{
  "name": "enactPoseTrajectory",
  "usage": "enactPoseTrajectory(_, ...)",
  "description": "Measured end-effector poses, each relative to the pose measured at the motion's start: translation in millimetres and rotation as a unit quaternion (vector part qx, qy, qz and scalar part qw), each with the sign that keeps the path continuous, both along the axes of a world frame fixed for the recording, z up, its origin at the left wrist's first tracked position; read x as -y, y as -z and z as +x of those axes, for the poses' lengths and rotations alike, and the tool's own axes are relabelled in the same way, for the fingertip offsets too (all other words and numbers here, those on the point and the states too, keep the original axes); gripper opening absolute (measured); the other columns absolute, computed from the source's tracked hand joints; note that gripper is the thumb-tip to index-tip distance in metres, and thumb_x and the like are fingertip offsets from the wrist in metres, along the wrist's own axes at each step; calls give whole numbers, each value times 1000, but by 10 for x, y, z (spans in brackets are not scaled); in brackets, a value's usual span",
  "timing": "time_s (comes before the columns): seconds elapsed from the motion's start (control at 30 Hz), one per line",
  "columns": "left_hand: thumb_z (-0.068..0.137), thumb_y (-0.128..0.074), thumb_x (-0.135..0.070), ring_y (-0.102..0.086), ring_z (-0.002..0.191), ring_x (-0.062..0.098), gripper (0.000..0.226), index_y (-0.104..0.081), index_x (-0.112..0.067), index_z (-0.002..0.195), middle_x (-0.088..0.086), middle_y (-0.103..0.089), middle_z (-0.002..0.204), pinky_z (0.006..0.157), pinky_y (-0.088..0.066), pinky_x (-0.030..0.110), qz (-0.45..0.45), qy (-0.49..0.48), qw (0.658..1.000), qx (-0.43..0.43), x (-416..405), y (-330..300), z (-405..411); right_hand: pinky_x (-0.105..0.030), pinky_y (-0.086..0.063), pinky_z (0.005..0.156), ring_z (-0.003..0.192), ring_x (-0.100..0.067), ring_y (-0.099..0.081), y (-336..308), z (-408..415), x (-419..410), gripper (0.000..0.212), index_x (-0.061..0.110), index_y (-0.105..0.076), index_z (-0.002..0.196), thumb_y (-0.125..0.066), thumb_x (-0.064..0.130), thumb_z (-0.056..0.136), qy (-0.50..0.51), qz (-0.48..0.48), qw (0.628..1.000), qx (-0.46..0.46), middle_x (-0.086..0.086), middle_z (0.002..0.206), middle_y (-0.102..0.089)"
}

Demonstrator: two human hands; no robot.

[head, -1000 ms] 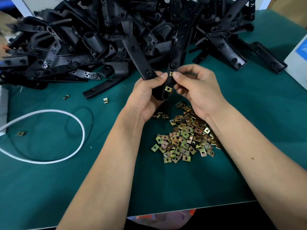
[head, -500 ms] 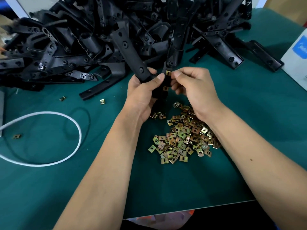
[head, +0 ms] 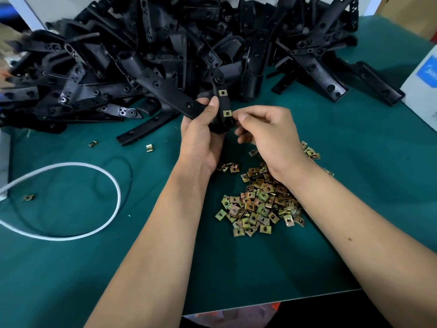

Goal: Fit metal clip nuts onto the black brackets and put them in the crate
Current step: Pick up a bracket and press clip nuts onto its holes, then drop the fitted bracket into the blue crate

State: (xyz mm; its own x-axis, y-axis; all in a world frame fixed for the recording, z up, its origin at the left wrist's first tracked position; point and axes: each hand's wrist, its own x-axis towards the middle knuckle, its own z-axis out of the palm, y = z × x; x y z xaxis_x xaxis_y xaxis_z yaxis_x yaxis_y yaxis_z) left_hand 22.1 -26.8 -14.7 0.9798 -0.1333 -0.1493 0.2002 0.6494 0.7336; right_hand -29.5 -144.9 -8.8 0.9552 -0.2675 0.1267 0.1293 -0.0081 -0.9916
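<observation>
Black bracket [head: 214,110] rigid, likely light; left hand [head: 201,136] grips middle; right hand [head: 264,131] pinches clip nut [head: 227,113] at edge.

A big table [head: 71,268] has a dark green top. Its near edge is a thin white line. A white cord [head: 113,185] makes a loop on the left side of the table. Far on the right stands a white box [head: 423,91] with a blue patch. Behind it, at the far right corner, something brown like cardboard [head: 409,13] shows. The light is soft and even.
</observation>
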Motion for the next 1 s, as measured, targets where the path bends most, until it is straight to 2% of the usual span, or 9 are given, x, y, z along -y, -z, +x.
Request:
enactPoseTrajectory(0.13, 98, -62, -1, -58, 79, 23, 18, -54, -17, 92, 11, -60, 94, 70, -49, 39, 10, 2, 1000, 14, 41, -5, -30, -32, -59, 69, 70, -13, -66, 7, -13, 24, 13, 7, -77, 99, -65, 9, 98, 9, -57, 998, 10, -12, 82, -73)
enactPoseTrajectory(0.23, 98, -64, -1, -61, 78, 23, 20, -52, -17, 94, 12, -61, 95, 66, -53, 39, 36, 8, 999, 35, 92, -1, -55, -24, -55, 65, 64, -8, -67, -1, -20, 45, 9, 11, -77, 94, -69, 13, 95, 28, -128, 991, 30, 0, 78, -72)
enactPoseTrajectory(0.3, 96, -64, 3, -63, 80, 22, 22, -51, -16, 94, 7, -65, 88, 83, -55, 49, 37, -16, 998, 48, 123, 11, -55, -25, -55, 67, 71, -8, -69, -5, -12, 50, 9, 12, -78, 95, -76, 19, 91, 34, -173, 984, 34, 4, 83, -71)
enactPoseTrajectory(0.37, 95, -65, 5, -63, 82, 22, 23, -51, -14, 95, 4, -65, 84, 95, -52, 52, 41, -40, 997, 60, 149, 30, -53, -33, -58, 76, 81, -11, -70, 6, -8, 29, 18, 14, -79, 95, -84, 26, 82, 42, -213, 976, 26, 4, 89, -71)
enactPoseTrajectory(0.47, 95, -64, 6, -63, 86, 26, 23, -52, -14, 96, 7, -65, 87, 93, -53, 51, 65, -44, 995, 66, 191, 42, -71, -37, -60, 76, 78, -7, -70, 34, 5, 10, 25, 17, -79, 90, -89, 33, 74, 80, -217, 973, 16, 6, 85, -73)
enactPoseTrajectory(0.57, 96, -59, 9, -60, 94, 29, 24, -53, -14, 94, 11, -63, 91, 100, -48, 56, 61, -30, 995, 73, 235, 37, -87, -38, -61, 72, 72, -5, -70, 60, 25, 36, 21, 22, -79, 85, -90, 34, 72, 121, -192, 974, 5, 9, 77, -74)
enactPoseTrajectory(0.67, 97, -56, 10, -65, 89, 24, 25, -52, -15, 94, 7, -65, 89, 97, -50, 51, 51, -14, 995, 84, 250, 19, -92, -38, -60, 71, 72, -9, -69, 51, 41, 86, 23, 20, -76, 84, -90, 32, 70, 132, -183, 974, 11, 8, 78, -73)
enactPoseTrajectory(0.87, 98, -56, 9, -66, 88, 20, 25, -54, -16, 92, 0, -68, 84, 98, -50, 46, 47, -12, 996, 81, 209, -50, -125, -31, -55, 64, 69, -12, -66, 7, 39, 99, 23, 16, -70, 81, -89, 27, 73, 104, -204, 973, 29, 4, 77, -69)
enactPoseTrajectory(1.0, 98, -57, 3, -70, 104, 29, 16, -60, -12, 100, 12, -71, 105, 101, -54, 44, 50, -17, 996, 79, 178, -81, -170, -22, -55, 74, 80, -2, -67, -52, -4, 102, 25, 22, -70, 97, -85, 31, 79, 50, -174, 983, -16, 10, 88, -72)
